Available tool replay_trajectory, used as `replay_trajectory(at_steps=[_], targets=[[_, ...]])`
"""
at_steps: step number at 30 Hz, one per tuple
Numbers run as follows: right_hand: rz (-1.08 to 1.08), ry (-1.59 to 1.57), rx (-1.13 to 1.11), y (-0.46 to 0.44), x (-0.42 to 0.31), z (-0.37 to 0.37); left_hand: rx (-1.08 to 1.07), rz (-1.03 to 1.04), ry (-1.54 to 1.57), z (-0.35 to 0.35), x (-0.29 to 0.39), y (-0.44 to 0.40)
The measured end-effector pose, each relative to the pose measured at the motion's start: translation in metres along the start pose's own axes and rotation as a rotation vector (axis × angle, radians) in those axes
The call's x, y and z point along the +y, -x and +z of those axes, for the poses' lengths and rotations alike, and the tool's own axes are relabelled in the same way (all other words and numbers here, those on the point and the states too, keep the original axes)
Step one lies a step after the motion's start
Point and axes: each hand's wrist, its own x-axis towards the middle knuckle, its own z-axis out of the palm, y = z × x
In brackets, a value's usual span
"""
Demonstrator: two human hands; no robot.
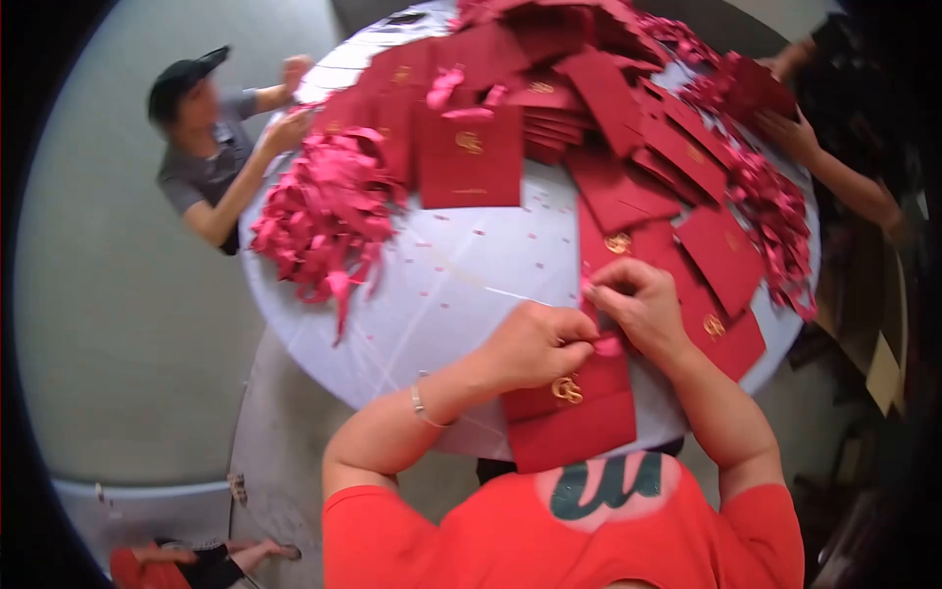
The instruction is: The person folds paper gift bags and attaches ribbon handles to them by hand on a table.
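At the near edge of the round white table, a red bag with a gold emblem lies under my hands. My left hand is pinched at the bag's top, on a pink ribbon. Just to its right, my right hand has thumb and fingertips pressed together above the bag, near more pink ribbon; what is between those fingertips is too small to tell. A thin white strand runs leftward from near my left hand. Other red bags lie right beside my right hand.
A heap of pink ribbons lies on the table's left side. Red bags are piled across the back, with more ribbons along the right edge. One person works at the left, another person's hands hold red material at the right.
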Motion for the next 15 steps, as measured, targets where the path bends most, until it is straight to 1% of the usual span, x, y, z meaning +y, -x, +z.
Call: replay_trajectory(at_steps=[2,3,4,5,7,10,13,15], targets=[[0.123,-0.239,0.061,0.0,-0.014,-0.004,-0.034,-0.067,-0.005,-0.003,0.006,0.001],[0.049,-0.223,0.078,-0.003,-0.01,-0.008,-0.056,-0.093,-0.036,-0.006,0.008,0.001],[0.049,-0.272,0.107,-0.002,-0.012,-0.012,-0.083,-0.131,-0.043,-0.009,0.012,0.001],[0.048,-0.324,0.133,-0.001,-0.017,-0.015,-0.092,-0.122,-0.036,-0.009,0.01,0.001],[0.077,-0.313,0.123,0.0,-0.019,-0.02,-0.122,-0.12,-0.107,-0.009,0.006,0.001],[0.035,-0.237,0.13,0.003,-0.023,-0.019,-0.127,-0.154,-0.098,-0.015,0.009,0.0],[0.063,-0.193,0.075,0.003,-0.027,-0.021,-0.175,-0.137,-0.136,-0.025,0.006,0.0],[-0.044,-0.051,-0.017,0.006,-0.025,-0.019,-0.184,-0.145,-0.165,-0.03,0.007,0.0]])
